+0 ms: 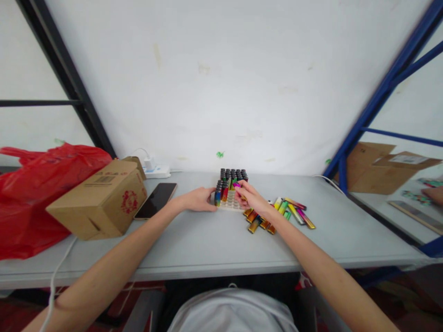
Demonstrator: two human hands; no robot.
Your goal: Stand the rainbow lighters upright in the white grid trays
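A white tray with round holes (231, 203) lies mid-table. Black-capped shiny coloured tubes (234, 174) stand upright in its back rows and along its left side; the holes at its front right show bare. My left hand (200, 199) is closed on the tray's left edge, fingers behind and thumb at the front corner. Above the front right of the tray, my right hand (249, 196) pinches a slim purple-and-gold tube (236, 185), tilted. Loose tubes in gold, green, yellow and pink (256, 223) lie heaped on the table, partly hidden by my right forearm.
At left are a cardboard box (100, 198), a red plastic bag (31, 198) and a dark phone (156, 201). A power strip (157, 172) sits against the wall. Blue metal framing (377, 101) bounds the right, with an open carton (374, 170) beyond; a person's hand (434, 194) shows there.
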